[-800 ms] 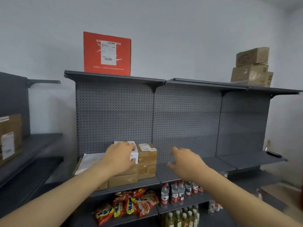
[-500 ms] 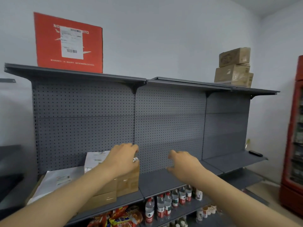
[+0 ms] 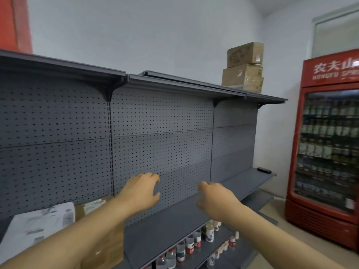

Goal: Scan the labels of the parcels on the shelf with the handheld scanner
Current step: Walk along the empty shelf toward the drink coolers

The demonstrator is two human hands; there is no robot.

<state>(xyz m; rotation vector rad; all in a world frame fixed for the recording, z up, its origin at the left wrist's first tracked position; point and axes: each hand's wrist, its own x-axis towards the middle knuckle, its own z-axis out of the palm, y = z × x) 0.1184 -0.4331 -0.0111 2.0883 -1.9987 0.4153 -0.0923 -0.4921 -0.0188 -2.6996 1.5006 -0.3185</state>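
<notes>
A small black handheld scanner [image 3: 264, 170] lies on the far right end of the grey middle shelf [image 3: 242, 186]. My left hand [image 3: 140, 191] hovers in front of the pegboard with fingers apart, holding nothing. My right hand [image 3: 215, 197] reaches forward over the shelf, fingers loosely curled and empty, well short of the scanner. Cardboard parcels [image 3: 91, 207] with white labels sit at the lower left, partly hidden by my left forearm. A white parcel [image 3: 38, 224] lies beside them. Two or three brown boxes [image 3: 243, 65] are stacked on the top shelf.
A red drinks fridge [image 3: 326, 144] stands at the right against the wall. Bottles and cans [image 3: 186, 247] fill the lower shelf. A red box [image 3: 15, 24] stands on the top shelf at the far left edge. The grey pegboard back panel [image 3: 161, 140] spans the middle.
The view has swung to the right, bringing the fridge into sight and pushing the parcels to the lower left. My left hand has come off the parcels; both hands have moved right along the shelf.
</notes>
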